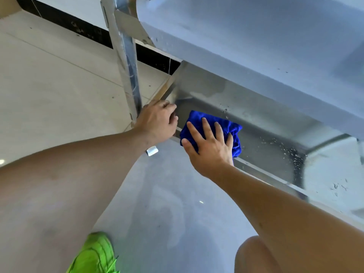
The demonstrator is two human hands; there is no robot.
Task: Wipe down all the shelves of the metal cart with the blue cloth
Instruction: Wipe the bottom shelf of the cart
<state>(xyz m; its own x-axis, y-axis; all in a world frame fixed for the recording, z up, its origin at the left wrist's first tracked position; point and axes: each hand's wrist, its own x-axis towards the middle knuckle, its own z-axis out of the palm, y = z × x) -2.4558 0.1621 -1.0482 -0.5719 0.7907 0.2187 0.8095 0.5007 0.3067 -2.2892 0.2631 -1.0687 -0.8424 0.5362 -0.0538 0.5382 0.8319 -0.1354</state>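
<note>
The metal cart fills the upper right, with an upper shelf (256, 46) overhanging a lower shelf (266, 140). A blue cloth (208, 123) lies bunched at the near left end of that lower shelf. My right hand (208, 146) presses flat on the cloth, fingers spread over it. My left hand (157, 121) grips the cart's near left corner, at the foot of its upright post (126, 56). Dark crumbs and specks (293, 154) are scattered over the right end of the lower shelf.
Pale tiled floor (49, 85) spreads to the left, with a dark baseboard strip (82, 28) along the wall. My green shoe (94, 255) and a bare knee (254, 255) are at the bottom. A small white cap (152, 150) sits at the shelf's corner.
</note>
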